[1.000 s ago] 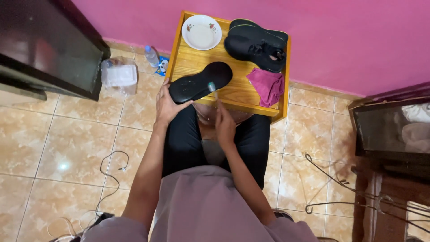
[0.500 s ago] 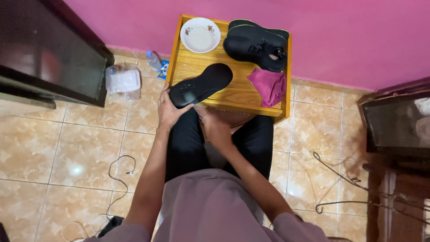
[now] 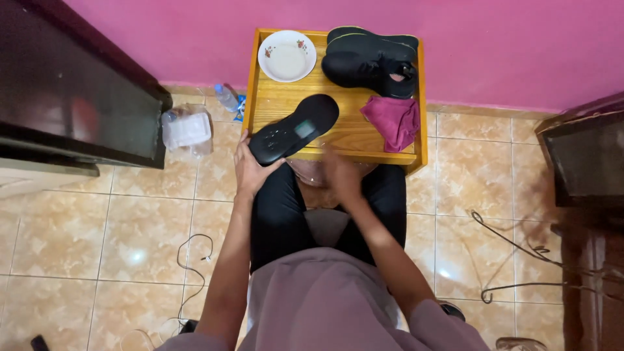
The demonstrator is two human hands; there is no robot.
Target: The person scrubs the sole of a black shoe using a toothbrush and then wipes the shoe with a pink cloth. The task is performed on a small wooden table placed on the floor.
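The left hand (image 3: 250, 170) grips the heel end of a flat black shoe insole (image 3: 294, 129), which lies over the front edge of the yellow wooden table (image 3: 338, 107) at frame centre. The right hand (image 3: 341, 174) is blurred just below that edge, and I cannot tell if it is open. A pair of black shoes (image 3: 370, 60) stands at the table's upper right.

a white saucer (image 3: 286, 56), black shoes (image 3: 370, 60) and a magenta cloth (image 3: 392, 120) are seen on the wooden bench (image 3: 279, 104), with a plastic bottle (image 3: 227, 98) lying on the tiled floor (image 3: 130, 221).
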